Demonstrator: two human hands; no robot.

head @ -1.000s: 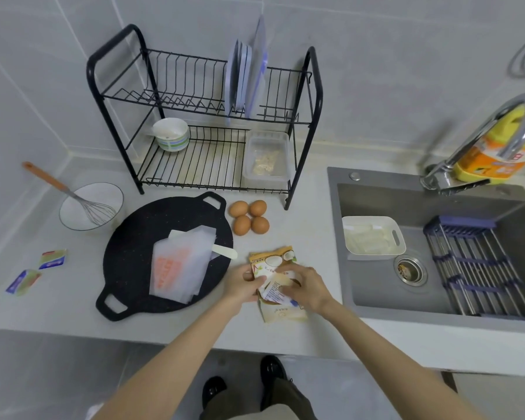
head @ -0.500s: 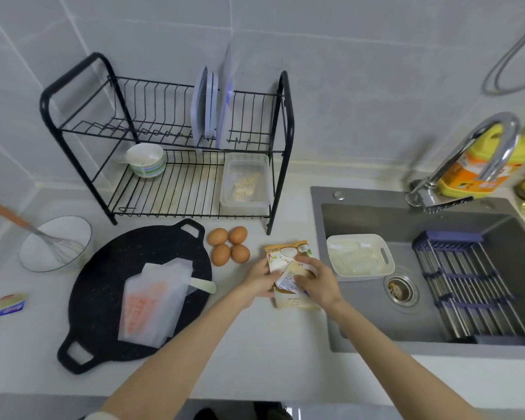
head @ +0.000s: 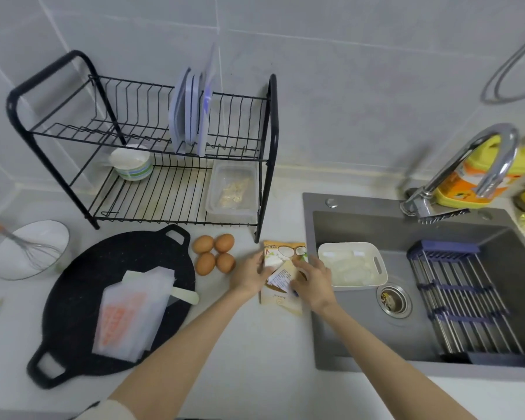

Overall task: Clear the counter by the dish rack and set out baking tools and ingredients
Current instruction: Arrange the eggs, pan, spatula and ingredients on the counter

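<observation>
Now left hand (head: 249, 275), right hand (head: 311, 283): fingers pinch packets (head: 285, 253) beside sink (head: 309, 225) rim; eggs (head: 214, 254) near left.

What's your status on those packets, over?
Left hand and right hand both gripping packets. Packets between eggs and sink. Eggs close beside left hand, sink edge by right.

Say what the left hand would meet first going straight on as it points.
The beige printed paper packets; the left hand seems to hold their edge, though depth is unclear.
</observation>
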